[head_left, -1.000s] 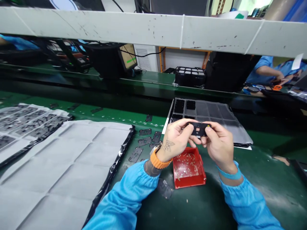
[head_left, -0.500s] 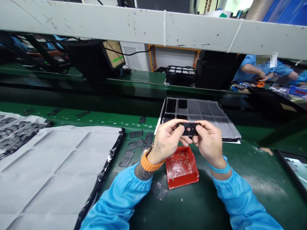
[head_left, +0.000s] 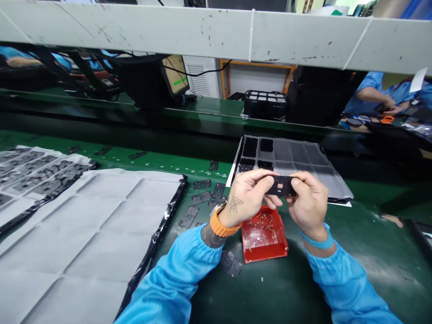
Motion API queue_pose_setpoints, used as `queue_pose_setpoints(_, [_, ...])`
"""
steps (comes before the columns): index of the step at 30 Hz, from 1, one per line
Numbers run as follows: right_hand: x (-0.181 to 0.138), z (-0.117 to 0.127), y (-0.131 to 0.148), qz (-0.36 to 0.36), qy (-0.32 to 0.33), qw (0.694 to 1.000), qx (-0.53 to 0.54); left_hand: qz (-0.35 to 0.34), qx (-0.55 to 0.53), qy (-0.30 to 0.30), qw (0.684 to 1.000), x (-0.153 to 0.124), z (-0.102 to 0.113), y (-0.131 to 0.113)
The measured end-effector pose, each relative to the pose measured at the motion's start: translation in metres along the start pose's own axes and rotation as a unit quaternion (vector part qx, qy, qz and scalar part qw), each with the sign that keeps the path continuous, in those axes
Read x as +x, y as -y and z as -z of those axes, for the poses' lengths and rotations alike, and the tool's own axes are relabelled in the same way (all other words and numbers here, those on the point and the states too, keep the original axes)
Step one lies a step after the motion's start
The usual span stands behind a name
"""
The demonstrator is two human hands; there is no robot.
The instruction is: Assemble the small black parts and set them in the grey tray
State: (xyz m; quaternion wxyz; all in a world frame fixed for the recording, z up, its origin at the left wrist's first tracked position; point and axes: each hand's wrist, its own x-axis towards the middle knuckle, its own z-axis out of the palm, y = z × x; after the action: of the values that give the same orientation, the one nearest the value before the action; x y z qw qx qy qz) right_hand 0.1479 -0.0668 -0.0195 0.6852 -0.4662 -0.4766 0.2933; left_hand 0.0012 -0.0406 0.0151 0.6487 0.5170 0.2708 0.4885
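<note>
Between my two hands is a small black plastic plate (head_left: 280,185) with a square hole in it, held above the far edge of a red bin. My left hand (head_left: 250,194) pinches its left end between thumb and fingers. On the other end, my right hand (head_left: 309,200) grips it the same way. The red bin (head_left: 265,255) holds many tiny brass-coloured pieces. Several similar black plates (head_left: 201,197) lie loose to the left of my left wrist, and another dark plate (head_left: 231,263) rests by the bin's lower left corner.
Behind my hands lies a divided grey tray (head_left: 303,155) with black parts in some cells. A large white padded sheet (head_left: 101,225) covers the left side, with a filled tray (head_left: 40,173) beyond it. A grey shelf beam (head_left: 209,33) crosses overhead. A co-worker's hands (head_left: 391,105) show at far right.
The whole view has shifted, so things sit farther right. Both hands still hold the black plate, and the yellowish spots near its ends no longer show.
</note>
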Motion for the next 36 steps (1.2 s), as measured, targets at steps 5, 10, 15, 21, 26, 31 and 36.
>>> queue_pose_setpoints(5, [-0.001, -0.006, -0.003, 0.008, -0.019, 1.000, -0.014, 0.012, -0.011, -0.037, 0.999, 0.002, -0.002, 0.003])
queue_pose_setpoints(10, [0.006, -0.002, 0.003, -0.067, 0.095, 0.993, 0.000, -0.003, 0.016, -0.023, 1.000, 0.007, 0.008, 0.000])
queue_pose_setpoints(15, [0.013, 0.008, 0.012, -0.106, 0.170, 0.979, 0.029, -0.064, 0.072, -0.048, 0.994, 0.008, 0.012, -0.001])
queue_pose_setpoints(21, [0.015, 0.013, 0.025, -0.082, 0.197, 0.976, -0.045, -0.168, 0.266, -0.085, 0.946, 0.005, 0.018, -0.005])
queue_pose_setpoints(26, [0.012, 0.010, 0.026, -0.119, 0.211, 0.967, -0.075, -0.211, 0.316, -0.089, 0.921, 0.004, 0.017, -0.005])
queue_pose_setpoints(31, [0.013, 0.013, 0.027, -0.118, 0.250, 0.952, -0.128, -0.242, 0.372, -0.068, 0.893, 0.003, 0.013, -0.002])
queue_pose_setpoints(36, [0.015, 0.014, 0.032, -0.012, 0.346, 0.897, -0.274, -0.287, 0.459, -0.020, 0.840, 0.003, 0.017, 0.000])
